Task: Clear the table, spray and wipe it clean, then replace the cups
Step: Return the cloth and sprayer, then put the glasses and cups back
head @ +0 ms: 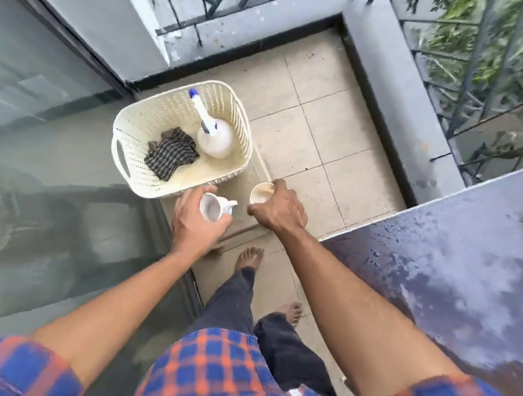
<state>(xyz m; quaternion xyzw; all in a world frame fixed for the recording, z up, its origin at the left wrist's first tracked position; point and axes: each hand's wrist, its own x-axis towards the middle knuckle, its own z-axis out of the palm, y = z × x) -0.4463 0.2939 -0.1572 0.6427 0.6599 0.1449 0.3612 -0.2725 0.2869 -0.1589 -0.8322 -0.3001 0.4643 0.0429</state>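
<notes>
Left hand (194, 225) curls round a white cup (213, 208), right hand (280, 209) grips a cream cup (260, 192) — both held by the near corner of the basket (161, 106), probably keeping the table (448, 261) free.

You have no text, brand or number here that can be read. The one candidate is the small white tag (296, 395) at the hem of your checked shirt (217, 379), and whatever is printed on it is too small and blurred to make out.
</notes>
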